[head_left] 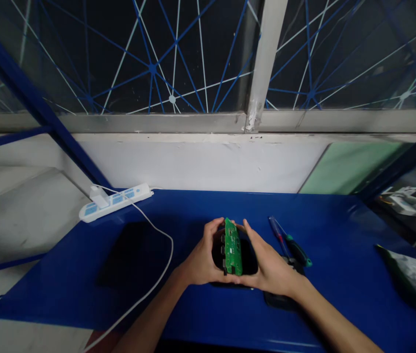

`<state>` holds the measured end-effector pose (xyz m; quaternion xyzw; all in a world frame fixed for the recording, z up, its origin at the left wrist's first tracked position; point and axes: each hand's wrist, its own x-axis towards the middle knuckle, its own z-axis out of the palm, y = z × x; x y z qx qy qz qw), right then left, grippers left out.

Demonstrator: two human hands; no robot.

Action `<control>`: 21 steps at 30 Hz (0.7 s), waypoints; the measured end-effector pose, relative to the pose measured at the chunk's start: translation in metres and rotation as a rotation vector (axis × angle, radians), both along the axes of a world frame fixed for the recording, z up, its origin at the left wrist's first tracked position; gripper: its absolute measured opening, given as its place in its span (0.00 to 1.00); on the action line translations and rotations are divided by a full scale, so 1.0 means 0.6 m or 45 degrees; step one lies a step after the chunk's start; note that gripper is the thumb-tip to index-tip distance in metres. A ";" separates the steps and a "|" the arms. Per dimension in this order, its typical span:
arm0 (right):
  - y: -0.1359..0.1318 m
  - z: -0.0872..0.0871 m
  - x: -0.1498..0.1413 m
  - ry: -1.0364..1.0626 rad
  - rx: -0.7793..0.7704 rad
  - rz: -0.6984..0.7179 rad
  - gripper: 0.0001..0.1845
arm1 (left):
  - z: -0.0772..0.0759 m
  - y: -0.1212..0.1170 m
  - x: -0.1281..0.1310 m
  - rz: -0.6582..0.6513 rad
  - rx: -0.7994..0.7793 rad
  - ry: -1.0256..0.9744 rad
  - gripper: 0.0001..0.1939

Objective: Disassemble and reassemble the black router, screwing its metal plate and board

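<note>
Gripping green circuit board (233,251) in left hand (201,259) and right hand (274,267), lower centre; could drop it by loosening either.

Two hands hold a green circuit board (233,252) on edge above a blue counter (193,314).
The left hand (202,256) and right hand (274,267) grip its ends; two screwdrivers (298,250) lie beyond the right wrist, while a white power strip (140,192) and trailing cable (171,247) occupy the left side.
</note>
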<state>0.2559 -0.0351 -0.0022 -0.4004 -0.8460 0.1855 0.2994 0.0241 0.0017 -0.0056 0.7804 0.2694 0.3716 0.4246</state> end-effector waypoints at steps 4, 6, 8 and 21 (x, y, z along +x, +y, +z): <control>0.006 -0.006 0.008 0.048 -0.010 -0.107 0.71 | -0.006 0.002 -0.007 0.143 0.014 0.049 0.66; 0.010 -0.009 0.012 0.064 0.007 -0.172 0.70 | -0.009 0.006 -0.012 0.209 0.009 0.028 0.64; 0.012 -0.012 0.015 0.070 0.014 -0.224 0.69 | -0.010 0.011 -0.017 0.257 0.018 0.020 0.62; 0.019 -0.005 0.025 -0.005 0.018 -0.173 0.66 | 0.008 0.006 -0.028 0.274 0.323 0.474 0.61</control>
